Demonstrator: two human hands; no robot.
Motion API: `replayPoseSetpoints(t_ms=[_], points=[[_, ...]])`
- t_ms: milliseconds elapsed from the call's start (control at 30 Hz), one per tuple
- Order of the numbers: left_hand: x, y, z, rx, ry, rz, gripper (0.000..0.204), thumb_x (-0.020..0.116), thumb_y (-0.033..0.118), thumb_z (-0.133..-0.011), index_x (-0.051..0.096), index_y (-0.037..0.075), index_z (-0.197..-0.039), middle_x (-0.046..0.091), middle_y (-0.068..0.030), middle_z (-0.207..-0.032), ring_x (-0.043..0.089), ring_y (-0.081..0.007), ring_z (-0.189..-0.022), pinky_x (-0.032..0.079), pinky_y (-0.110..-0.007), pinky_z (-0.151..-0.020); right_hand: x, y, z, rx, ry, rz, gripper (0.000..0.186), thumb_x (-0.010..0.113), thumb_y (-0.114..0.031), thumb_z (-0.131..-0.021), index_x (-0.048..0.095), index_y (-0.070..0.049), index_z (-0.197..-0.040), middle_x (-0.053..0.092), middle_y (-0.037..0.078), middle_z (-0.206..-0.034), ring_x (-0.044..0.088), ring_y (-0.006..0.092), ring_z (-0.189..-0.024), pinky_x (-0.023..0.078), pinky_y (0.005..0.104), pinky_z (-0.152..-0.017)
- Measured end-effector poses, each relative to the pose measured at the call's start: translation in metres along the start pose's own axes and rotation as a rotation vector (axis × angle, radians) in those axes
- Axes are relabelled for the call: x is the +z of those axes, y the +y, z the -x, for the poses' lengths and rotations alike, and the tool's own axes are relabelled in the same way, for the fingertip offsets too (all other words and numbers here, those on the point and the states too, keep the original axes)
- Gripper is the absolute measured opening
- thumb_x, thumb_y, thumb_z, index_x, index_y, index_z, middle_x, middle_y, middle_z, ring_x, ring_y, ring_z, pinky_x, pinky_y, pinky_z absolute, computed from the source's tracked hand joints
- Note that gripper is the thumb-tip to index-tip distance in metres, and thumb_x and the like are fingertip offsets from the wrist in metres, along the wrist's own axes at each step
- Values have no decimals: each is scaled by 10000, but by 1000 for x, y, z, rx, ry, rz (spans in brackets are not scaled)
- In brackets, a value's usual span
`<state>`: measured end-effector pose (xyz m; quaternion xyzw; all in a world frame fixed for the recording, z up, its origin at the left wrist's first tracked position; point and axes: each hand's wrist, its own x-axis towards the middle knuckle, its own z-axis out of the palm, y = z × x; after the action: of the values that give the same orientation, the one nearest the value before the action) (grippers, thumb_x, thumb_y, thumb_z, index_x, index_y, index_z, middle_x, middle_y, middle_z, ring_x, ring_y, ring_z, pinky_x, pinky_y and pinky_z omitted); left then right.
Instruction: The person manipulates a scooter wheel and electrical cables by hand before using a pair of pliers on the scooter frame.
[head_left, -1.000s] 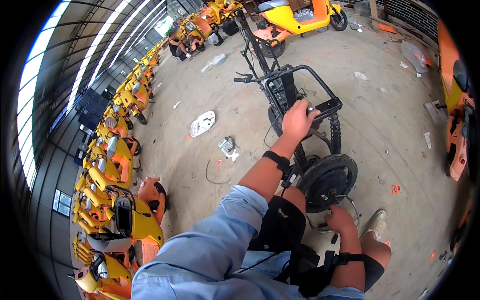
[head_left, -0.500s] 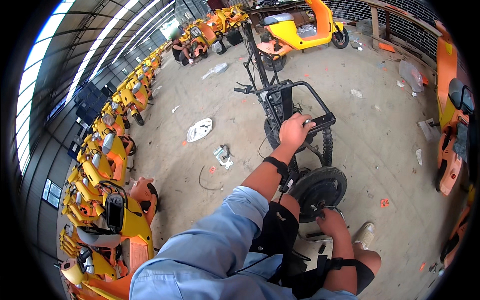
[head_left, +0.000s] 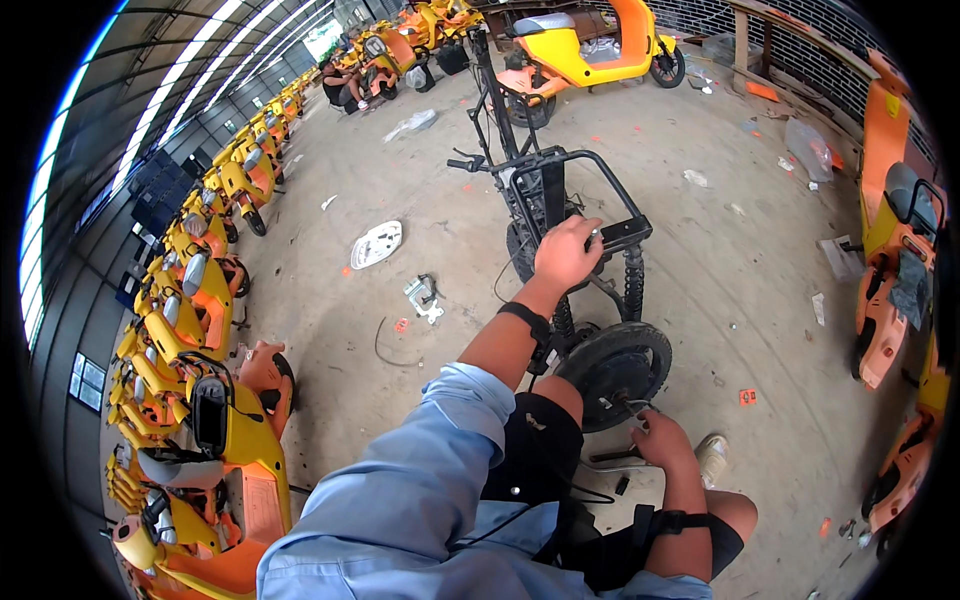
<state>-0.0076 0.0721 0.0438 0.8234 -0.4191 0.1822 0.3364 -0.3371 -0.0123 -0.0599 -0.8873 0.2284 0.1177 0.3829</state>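
Note:
A stripped black scooter frame (head_left: 545, 185) with bare fork springs stands before me. My left hand (head_left: 568, 250) is closed on the top rack of the frame, beside a small silver piece. Below it is the black wheel (head_left: 640, 358) with a thick tire and a hub at its centre. My right hand (head_left: 658, 438) is closed just below the hub, at a thin metal piece; what exactly it holds is too small to make out. A black bent tube or cable lies on the floor under the wheel.
Rows of yellow scooters (head_left: 195, 305) line the left. A yellow scooter (head_left: 590, 60) stands behind, others at right. A seated person (head_left: 345, 85) is far back. A white plastic panel (head_left: 376, 244), a metal bracket (head_left: 424, 298) and scraps lie on the concrete floor (head_left: 720, 280).
The view has shifted, so the scene sits further left. My right hand has come up slightly toward the hub; my left hand stays on the rack.

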Motion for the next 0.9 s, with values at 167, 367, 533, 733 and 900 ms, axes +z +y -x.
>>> replayPoseSetpoints(t_ms=[167,367,533,733,900], points=[[-1,4,0,0,-20,17,242,625,193,-891,677,120,-1117,648,-101,-1001,633,-346,-931,513,-434,-812,-4,11,7,-15,4,19,405,642,-306,-856,632,-38,-1159,664,223,-1099,626,389,-1043,499,455,-897],[-1,-1,0,-7,-16,0,247,625,199,-903,675,129,-1134,655,-88,-1033,640,-345,-940,515,-441,-793,-9,21,19,12,-22,39,396,646,-292,-858,633,-27,-1153,662,229,-1099,624,399,-1036,501,448,-889],[-1,-1,0,-13,-5,32,238,631,171,-895,680,121,-1123,657,-98,-1008,636,-346,-923,515,-433,-791,-1,48,27,43,3,45,403,646,-301,-856,632,-25,-1150,662,231,-1098,627,398,-1031,502,449,-886],[0,-6,1,-3,-5,44,231,631,157,-887,679,117,-1109,651,-100,-990,636,-335,-927,518,-433,-802,8,75,48,165,38,89,424,650,-311,-851,639,-20,-1159,675,224,-1071,640,384,-1020,504,440,-886],[0,-10,1,1,-20,28,249,623,165,-892,671,130,-1134,645,-92,-994,636,-322,-929,518,-426,-807,5,73,65,220,75,103,426,630,-351,-862,634,-42,-1156,678,219,-1063,631,392,-1027,502,450,-890]])
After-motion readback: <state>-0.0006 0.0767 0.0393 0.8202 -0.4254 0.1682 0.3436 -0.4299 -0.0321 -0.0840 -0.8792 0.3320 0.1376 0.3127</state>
